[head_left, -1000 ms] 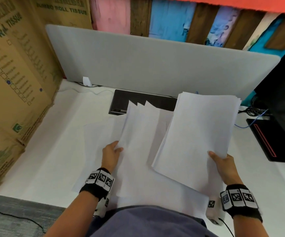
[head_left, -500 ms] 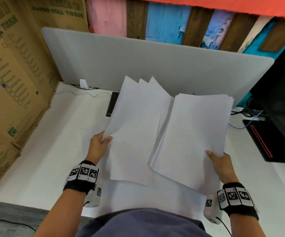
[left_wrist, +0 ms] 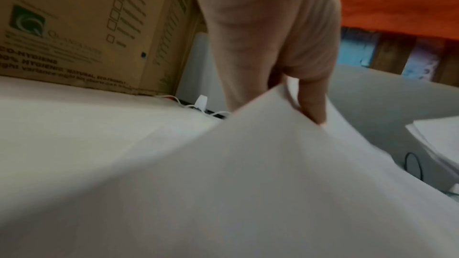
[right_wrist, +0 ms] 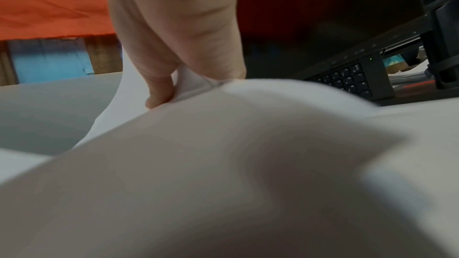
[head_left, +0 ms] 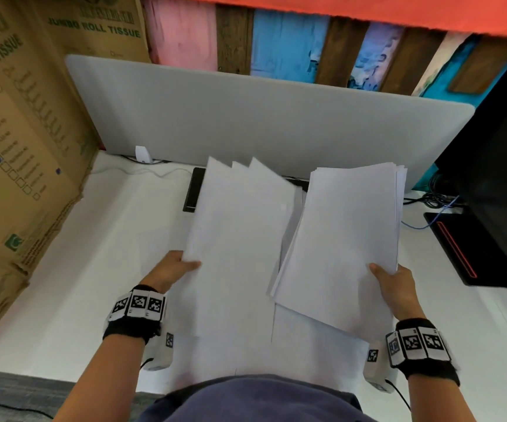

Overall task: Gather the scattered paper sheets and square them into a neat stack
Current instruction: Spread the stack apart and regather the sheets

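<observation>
Left hand [head_left: 170, 268] pinches a fanned bundle [head_left: 240, 239]; right hand [head_left: 393, 284] pinches the thicker stack [head_left: 346, 239] beside it, both above the surface [head_left: 94, 254]. Risk: the one-corner grip lets fanned sheets slide loose during merging.

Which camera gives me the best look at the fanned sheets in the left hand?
The head view. It shows the fanned sheets whole, three corners splayed at the top, with the left hand pinching their left edge. The left wrist view shows only a blurred corner under the thumb; the right wrist view shows none of them clearly.
</observation>
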A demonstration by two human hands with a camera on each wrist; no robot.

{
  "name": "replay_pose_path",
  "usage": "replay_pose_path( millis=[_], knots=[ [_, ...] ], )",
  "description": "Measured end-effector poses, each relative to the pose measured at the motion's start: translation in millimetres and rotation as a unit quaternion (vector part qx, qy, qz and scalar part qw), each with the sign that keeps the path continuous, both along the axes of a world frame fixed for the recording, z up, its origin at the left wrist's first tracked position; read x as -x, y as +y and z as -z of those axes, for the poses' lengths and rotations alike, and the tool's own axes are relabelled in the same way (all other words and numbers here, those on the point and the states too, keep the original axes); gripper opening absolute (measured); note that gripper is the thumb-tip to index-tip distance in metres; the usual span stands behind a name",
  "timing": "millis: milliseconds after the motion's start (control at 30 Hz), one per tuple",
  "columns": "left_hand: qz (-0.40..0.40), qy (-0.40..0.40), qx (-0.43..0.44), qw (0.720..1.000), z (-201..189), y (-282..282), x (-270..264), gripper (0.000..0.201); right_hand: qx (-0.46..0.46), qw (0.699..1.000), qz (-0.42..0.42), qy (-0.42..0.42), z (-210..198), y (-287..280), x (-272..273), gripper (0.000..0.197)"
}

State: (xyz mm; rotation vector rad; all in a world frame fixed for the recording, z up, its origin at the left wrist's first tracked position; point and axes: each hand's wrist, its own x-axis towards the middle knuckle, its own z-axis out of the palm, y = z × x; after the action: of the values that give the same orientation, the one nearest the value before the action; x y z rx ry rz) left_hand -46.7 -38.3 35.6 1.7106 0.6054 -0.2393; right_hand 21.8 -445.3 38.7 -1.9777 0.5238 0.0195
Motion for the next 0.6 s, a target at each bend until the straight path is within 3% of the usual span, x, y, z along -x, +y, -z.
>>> replay_pose_path(
  millis=[67, 133, 233, 300, 367, 533, 600],
  knots=[
    [0.024, 0.052, 0.012, 0.998, 4.2, -9.5, -1.5, 0.032, 0.005, 1.0, -0.004, -0.003, -0.9, 0.7, -0.6, 0.038],
    [0.011, 0.053, 0.014, 0.998, 7.9, -18.5, -3.1, 0.033, 0.011, 1.0, -0.008, -0.006, -1.6, 0.9, -0.8, 0.039],
    [0.061, 0.033, -0.068, 0.995, 15.0, -31.6, -6.5, 0.04, 0.019, 1.0, -0.012, -0.006, -2.7, 0.5, -0.1, 0.036],
    [0.08, 0.001, -0.158, 0.984, 15.0, -35.1, -8.4, 0.037, 0.02, 1.0, -0.01, -0.004, -2.3, -2.1, 0.5, 0.036],
    [0.037, -0.065, -0.219, 0.973, 6.2, -30.5, -8.7, 0.032, 0.022, 1.0, -0.004, -0.002, -2.3, -4.9, 2.1, 0.037],
    [0.055, -0.119, -0.263, 0.956, -11.2, -24.6, 3.3, 0.029, 0.025, 1.0, 0.002, 0.009, -0.4, -4.6, 4.5, 0.037],
    [0.029, -0.161, -0.254, 0.953, -20.5, -21.1, 5.7, 0.029, 0.019, 1.0, 0.006, 0.01, -1.0, -0.5, 3.8, 0.037]
  ],
)
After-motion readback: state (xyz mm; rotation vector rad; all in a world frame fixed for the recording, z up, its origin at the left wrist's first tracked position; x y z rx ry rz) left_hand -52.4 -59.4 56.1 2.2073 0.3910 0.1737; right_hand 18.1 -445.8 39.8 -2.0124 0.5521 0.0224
